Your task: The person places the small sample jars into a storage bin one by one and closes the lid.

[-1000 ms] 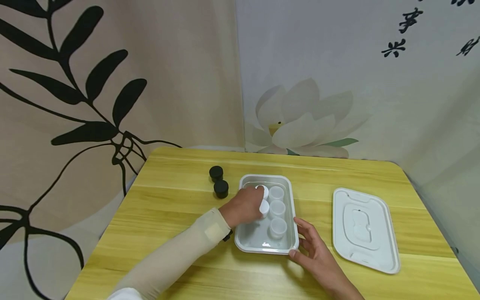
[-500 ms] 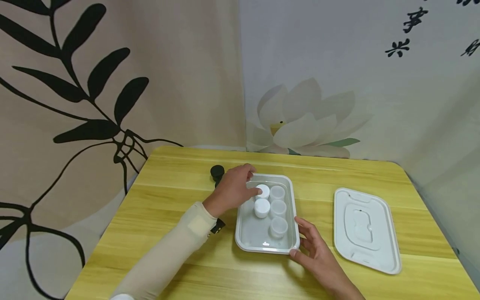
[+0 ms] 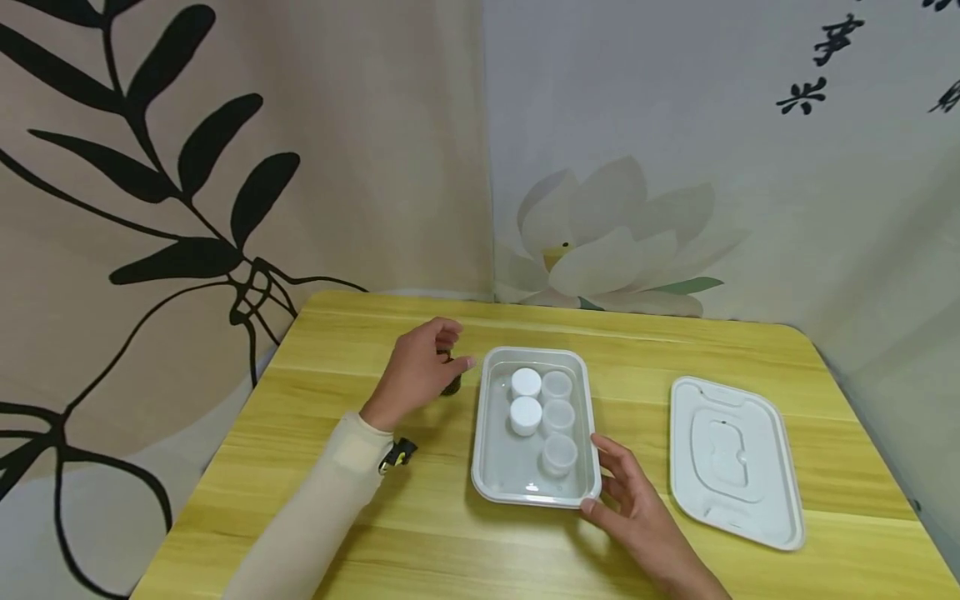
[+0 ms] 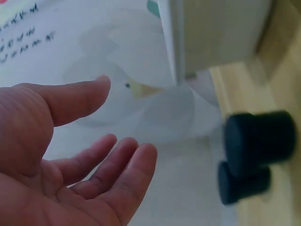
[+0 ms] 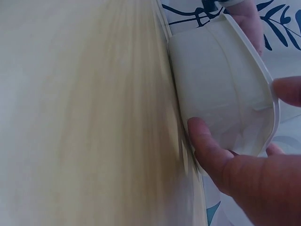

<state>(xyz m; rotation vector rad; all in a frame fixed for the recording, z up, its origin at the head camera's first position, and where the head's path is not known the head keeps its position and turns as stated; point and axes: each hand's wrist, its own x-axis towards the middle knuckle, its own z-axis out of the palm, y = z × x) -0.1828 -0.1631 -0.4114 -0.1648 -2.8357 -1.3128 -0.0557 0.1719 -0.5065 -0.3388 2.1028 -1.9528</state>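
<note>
A white rectangular plastic container (image 3: 501,471) stands on the table. Inside it are two white-capped small jars (image 3: 526,415) on the left and three translucent small jars (image 3: 558,455) in a column on the right. My right hand (image 3: 637,517) grips the container's near right corner; the right wrist view has the thumb and fingers against the wall and rim. To the container's left, my left hand (image 3: 412,371) hovers with nothing in it, fingers loosely bent and thumb apart. Two black lidded jars (image 4: 263,136) stand close by it, mostly hidden behind it in the head view.
A white plastic lid (image 3: 738,467) lies flat on the table to the right of the container. The wooden table (image 3: 420,533) ends at the back against a printed curtain (image 3: 390,150). A black strap (image 3: 397,454) is on the left wrist.
My left hand has left the white-capped jars, rising out of the container and moving left to the black jars. The right hand stays at the container's corner.
</note>
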